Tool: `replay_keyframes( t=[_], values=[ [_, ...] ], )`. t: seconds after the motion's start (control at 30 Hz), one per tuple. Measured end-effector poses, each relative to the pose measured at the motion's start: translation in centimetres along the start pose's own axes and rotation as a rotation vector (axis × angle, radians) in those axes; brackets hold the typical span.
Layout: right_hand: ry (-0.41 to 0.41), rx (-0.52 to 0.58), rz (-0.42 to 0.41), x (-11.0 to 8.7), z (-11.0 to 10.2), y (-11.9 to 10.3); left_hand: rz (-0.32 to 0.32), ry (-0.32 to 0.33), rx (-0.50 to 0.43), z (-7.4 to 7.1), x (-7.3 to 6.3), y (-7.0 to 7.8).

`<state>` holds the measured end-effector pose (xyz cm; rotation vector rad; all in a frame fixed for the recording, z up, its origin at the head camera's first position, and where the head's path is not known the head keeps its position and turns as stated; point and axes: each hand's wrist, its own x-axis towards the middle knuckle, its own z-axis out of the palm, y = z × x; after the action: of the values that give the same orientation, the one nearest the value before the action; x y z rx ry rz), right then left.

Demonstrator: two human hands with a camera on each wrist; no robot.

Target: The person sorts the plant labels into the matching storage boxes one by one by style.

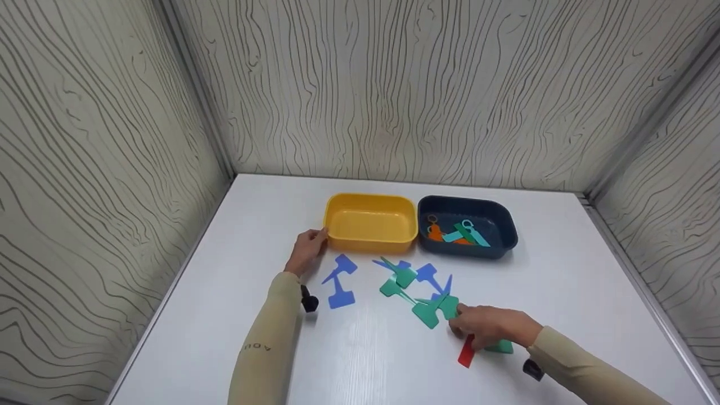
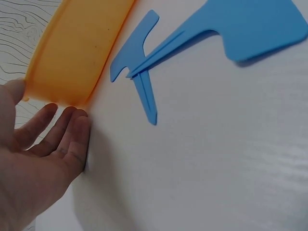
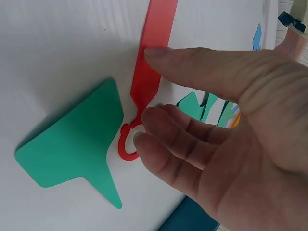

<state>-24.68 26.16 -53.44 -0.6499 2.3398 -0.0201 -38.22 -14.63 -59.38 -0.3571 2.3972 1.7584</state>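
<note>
My left hand (image 1: 306,251) is at the left side of a yellow plastic bin (image 1: 371,246); in the left wrist view its relaxed fingers and thumb touch the bin's end wall. Two blue T-shaped plant labels (image 1: 341,299) lie crossed beside this hand. My right hand (image 1: 495,325) is low over a red plant tag (image 3: 159,24) with a hooked ring end. Its thumb overlaps the tag's strip, and the loosely bent fingertips are at the neck and ring, with a gap between thumb and fingers. A green T-shaped plant label (image 3: 77,134) lies right next to the red tag.
A dark blue bin (image 1: 495,251) stands against the yellow one and contains several orange, turquoise and green tags (image 1: 475,235). More green labels (image 1: 426,315) and blue labels (image 1: 427,272) overlap on the white table (image 1: 360,360). Wood-patterned panels (image 1: 382,90) enclose the back and sides.
</note>
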Motion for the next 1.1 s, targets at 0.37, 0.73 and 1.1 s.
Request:
replay_keyframes(
  t=[0.37, 0.73, 1.1],
  values=[
    [0.033, 0.013, -0.017, -0.1, 0.3, 0.2, -0.044, -0.003, -0.013, 0.1, 0.3, 0.2],
    [0.0, 0.05, -0.045, -0.1, 0.3, 0.1, -0.074, -0.011, -0.009, -0.1, 0.2, 0.4],
    [0.004, 0.013, 0.007, -0.8, 0.8, 0.1, -0.035, -0.024, -0.021, -0.3, 0.1, 0.3]
  ],
)
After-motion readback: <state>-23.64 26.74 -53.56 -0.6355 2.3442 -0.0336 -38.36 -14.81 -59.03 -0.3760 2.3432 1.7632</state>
